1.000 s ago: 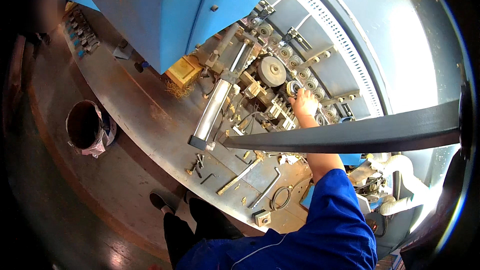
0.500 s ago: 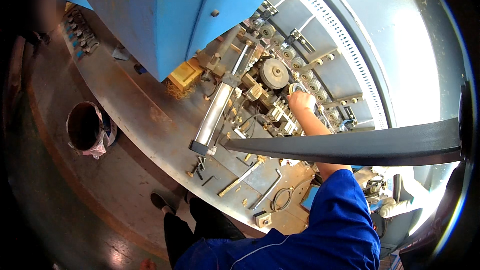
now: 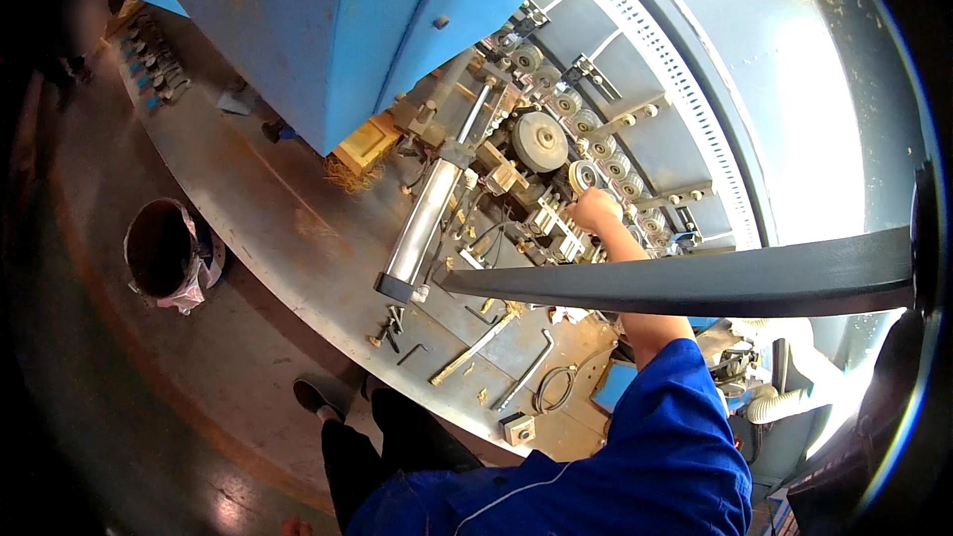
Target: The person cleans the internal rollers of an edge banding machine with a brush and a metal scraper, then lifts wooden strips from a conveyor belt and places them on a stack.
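Note:
My right hand (image 3: 597, 209) reaches into a machine, its arm passing beneath a dark flat bar (image 3: 675, 278). Its fingers are curled beside the lower edge of a small pale ring-shaped wheel (image 3: 586, 176); whatever they grip is hidden. A larger grey wheel (image 3: 540, 142) sits just up and left of it, and a row of small ribbed rollers (image 3: 602, 146) runs behind. Small metal blocks and clamps (image 3: 552, 222) lie close below the hand. At the lower edge only a small skin-coloured patch shows, perhaps my left hand (image 3: 296, 528); its fingers cannot be made out.
A silver cylinder (image 3: 425, 223) stands out left of the wheels, under a blue housing (image 3: 268, 40). Hex keys (image 3: 413, 353), a bent rod (image 3: 526, 369), a coiled cable (image 3: 554, 390) and a small block (image 3: 518, 428) lie on the metal bench. A bin (image 3: 164, 256) stands on the floor.
My right hand has drawn back slightly from the ring-shaped wheel, and more of the wheel's face now shows. The whole view has shifted a little.

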{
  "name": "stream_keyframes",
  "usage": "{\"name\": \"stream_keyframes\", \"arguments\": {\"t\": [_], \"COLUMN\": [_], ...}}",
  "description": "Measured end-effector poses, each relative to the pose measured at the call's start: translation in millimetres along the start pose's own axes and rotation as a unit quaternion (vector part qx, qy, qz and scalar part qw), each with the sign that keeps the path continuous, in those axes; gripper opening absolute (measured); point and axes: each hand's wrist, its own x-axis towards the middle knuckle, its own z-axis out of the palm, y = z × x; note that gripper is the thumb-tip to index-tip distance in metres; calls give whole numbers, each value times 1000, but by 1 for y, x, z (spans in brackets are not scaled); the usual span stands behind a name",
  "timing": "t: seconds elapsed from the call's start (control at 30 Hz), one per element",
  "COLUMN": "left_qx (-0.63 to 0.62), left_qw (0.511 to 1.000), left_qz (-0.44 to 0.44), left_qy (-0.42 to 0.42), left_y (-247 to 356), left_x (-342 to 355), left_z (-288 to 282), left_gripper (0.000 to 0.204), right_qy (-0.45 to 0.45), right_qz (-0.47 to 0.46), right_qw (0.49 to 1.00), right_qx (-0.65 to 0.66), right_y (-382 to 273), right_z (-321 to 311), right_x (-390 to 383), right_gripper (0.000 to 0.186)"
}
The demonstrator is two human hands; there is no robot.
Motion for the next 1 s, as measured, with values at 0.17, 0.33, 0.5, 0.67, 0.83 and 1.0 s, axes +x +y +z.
{"name": "stream_keyframes", "arguments": {"t": [0.17, 0.33, 0.5, 0.67, 0.83, 1.0], "left_qx": [24, -20, -11, -18, 89, -247], "left_qw": [1000, 999, 996, 996, 991, 885], "left_qz": [-11, -33, -72, -77, 102, 335], "left_qy": [-17, -11, -48, -44, -7, -208], "left_y": [7, 3, -2, 6, 81, 241], "left_x": [2, 14, 17, 12, 23, 33], "left_z": [-6, -13, -16, -20, -26, 0], "left_gripper": [49, 52, 54, 57, 50, 59], "right_qy": [-146, -104, -238, -361, -336, -276], "right_qz": [-80, -135, -208, -400, -433, -547], "right_qw": [961, 939, 902, 751, 831, 781], "right_qx": [219, 300, 294, 383, 100, 118], "right_y": [8, 16, 59, 55, 11, -82], "right_z": [0, 12, 18, 50, 92, 114], "right_x": [-26, -57, -78, -143, -265, -354], "right_gripper": [36, 33, 24, 29, 28, 27]}}
